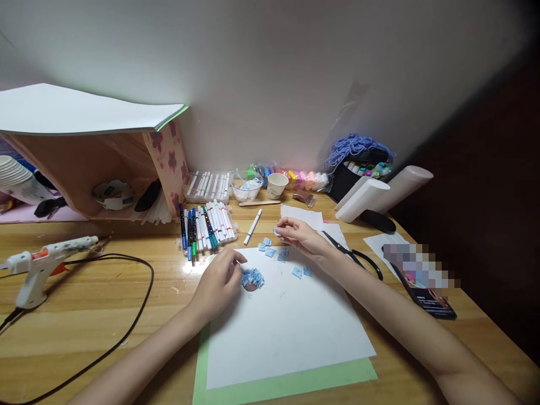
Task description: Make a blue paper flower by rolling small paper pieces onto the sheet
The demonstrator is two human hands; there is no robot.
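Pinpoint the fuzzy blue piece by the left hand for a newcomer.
Start at the big white sheet. At its upper left, beside the left hand, is the fuzzy blue piece. Unlike the flat blue scraps nearby, it is shaggy, with brown showing below.

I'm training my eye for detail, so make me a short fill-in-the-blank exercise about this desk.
The left hand is beside a fuzzy patch colored white and ____.
A small piece is at the fingertips of the ____ hand.
The white paper lies on a ____ sheet.
The glue gun lies near the picture's ____ edge.
Missing words: blue; right; green; left.
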